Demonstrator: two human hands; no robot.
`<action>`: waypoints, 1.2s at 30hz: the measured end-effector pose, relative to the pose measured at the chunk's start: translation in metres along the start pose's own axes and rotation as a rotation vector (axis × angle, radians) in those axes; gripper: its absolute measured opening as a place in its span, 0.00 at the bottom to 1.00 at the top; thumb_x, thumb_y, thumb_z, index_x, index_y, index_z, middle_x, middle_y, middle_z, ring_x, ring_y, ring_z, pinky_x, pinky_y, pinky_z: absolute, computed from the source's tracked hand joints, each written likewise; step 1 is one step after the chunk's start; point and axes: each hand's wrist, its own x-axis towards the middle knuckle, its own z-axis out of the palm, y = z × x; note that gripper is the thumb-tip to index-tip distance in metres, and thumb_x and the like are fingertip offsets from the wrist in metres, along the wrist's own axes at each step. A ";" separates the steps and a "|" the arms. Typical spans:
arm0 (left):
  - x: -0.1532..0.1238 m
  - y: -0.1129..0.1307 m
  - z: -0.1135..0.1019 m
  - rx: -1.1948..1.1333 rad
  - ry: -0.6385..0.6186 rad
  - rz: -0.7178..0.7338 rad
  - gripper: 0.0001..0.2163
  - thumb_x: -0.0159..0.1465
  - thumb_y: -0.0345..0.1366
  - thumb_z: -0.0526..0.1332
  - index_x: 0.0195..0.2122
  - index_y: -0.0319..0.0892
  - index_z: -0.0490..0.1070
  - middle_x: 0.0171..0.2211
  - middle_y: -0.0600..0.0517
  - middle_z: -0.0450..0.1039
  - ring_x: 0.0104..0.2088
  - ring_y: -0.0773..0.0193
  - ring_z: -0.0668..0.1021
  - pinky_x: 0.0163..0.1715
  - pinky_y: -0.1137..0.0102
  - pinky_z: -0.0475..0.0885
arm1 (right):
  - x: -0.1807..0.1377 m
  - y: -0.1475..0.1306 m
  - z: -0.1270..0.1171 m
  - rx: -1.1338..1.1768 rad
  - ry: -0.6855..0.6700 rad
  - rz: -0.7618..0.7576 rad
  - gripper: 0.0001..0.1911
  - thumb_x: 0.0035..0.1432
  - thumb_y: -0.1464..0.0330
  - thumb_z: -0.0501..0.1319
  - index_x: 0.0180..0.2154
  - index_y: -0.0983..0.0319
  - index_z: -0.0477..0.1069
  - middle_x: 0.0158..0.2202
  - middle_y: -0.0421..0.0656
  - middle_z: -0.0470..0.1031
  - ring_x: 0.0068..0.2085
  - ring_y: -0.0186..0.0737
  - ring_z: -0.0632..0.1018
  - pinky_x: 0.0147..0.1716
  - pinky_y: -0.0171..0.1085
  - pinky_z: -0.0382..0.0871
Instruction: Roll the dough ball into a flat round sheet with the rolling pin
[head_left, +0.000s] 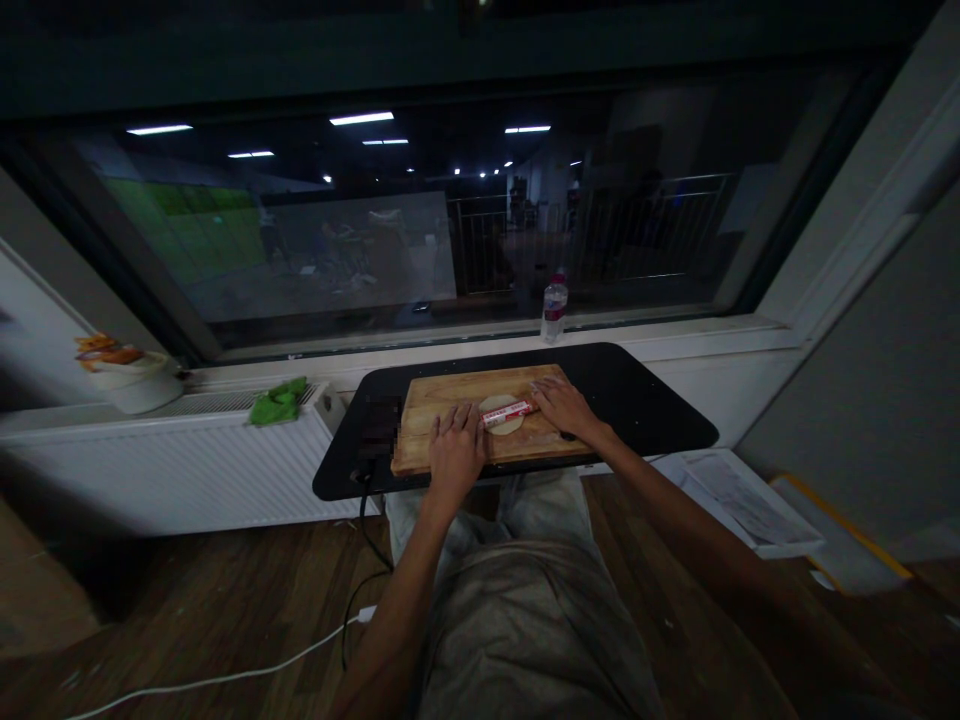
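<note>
A wooden board [427, 400] lies on a small black table [645, 400]. On the board rests a flat round of pale dough [501, 423], with a red and white roller [508, 412] lying across it. My left hand [456, 443] lies flat on the board, fingers spread, its fingertips at the roller's left end. My right hand [564, 406] rests flat with stretched fingers on the roller's right end. Both palms press down; neither hand is wrapped round the roller.
A water bottle [553, 309] stands on the window sill behind the table. A green cloth [279, 402] and a white bowl [136, 381] sit on the radiator at left. Papers [742, 500] lie on the floor at right; a white cable [225, 675] runs across the floor.
</note>
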 end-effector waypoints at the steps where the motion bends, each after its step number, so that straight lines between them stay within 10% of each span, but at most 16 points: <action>1: -0.002 0.001 0.000 0.001 0.003 0.004 0.24 0.82 0.39 0.49 0.73 0.47 0.73 0.75 0.45 0.72 0.76 0.46 0.71 0.79 0.44 0.61 | -0.001 0.000 0.000 0.005 -0.002 0.005 0.28 0.83 0.65 0.46 0.68 0.66 0.79 0.69 0.52 0.80 0.75 0.50 0.73 0.77 0.49 0.61; 18: -0.029 0.012 0.000 -0.036 0.064 0.046 0.25 0.82 0.38 0.51 0.76 0.50 0.72 0.74 0.46 0.73 0.76 0.44 0.72 0.80 0.40 0.59 | -0.009 0.002 0.002 0.055 0.043 0.001 0.28 0.82 0.66 0.46 0.66 0.65 0.80 0.69 0.51 0.80 0.75 0.51 0.73 0.78 0.51 0.62; 36: 0.007 -0.009 0.007 -0.007 0.027 0.028 0.22 0.83 0.40 0.50 0.71 0.47 0.75 0.74 0.47 0.73 0.81 0.46 0.64 0.82 0.39 0.52 | -0.023 -0.009 -0.003 0.007 0.057 0.017 0.25 0.84 0.65 0.47 0.60 0.68 0.81 0.66 0.56 0.82 0.70 0.51 0.77 0.74 0.45 0.63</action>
